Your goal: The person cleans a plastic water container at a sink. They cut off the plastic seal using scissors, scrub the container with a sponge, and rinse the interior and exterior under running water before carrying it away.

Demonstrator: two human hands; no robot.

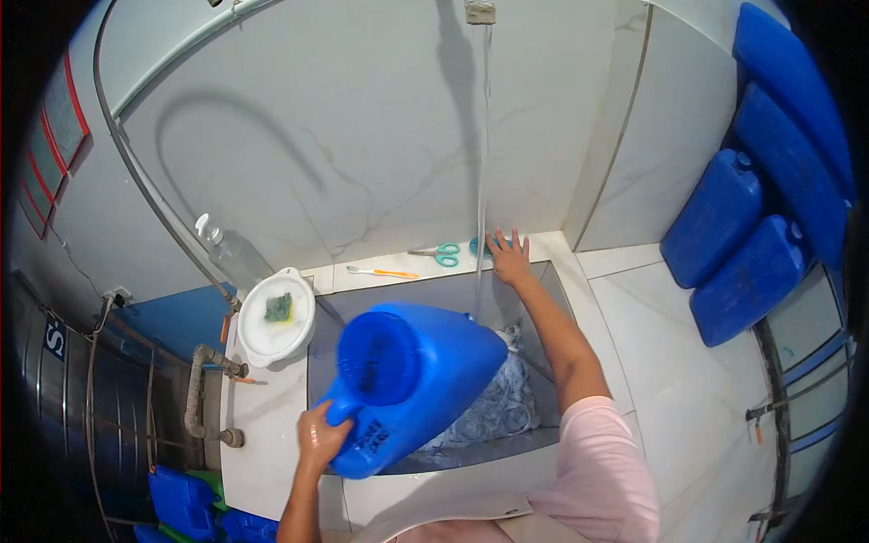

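Note:
My left hand [323, 434] is closed around the handle of a large blue water jug [453, 348], which lies tilted over the sink [326, 299]. The jug's wide round mouth faces up toward me, and dark lettering marks its side. On the back ledge, my right hand [510, 256] is spread with its fingers apart, beside a small teal round object [478, 246] whose kind I cannot make out. A stream of water [484, 136] falls from the spout [481, 13] behind the jug. Crumpled whitish material [502, 398] lies in the sink, partly hidden by the jug.
Teal-handled scissors [445, 254] and an orange toothbrush [394, 273] lie on the ledge. At left stand a white basin [264, 337] with a green-yellow sponge [279, 308] and a clear pump bottle [237, 258]. Several blue flat containers [715, 204] stand at right.

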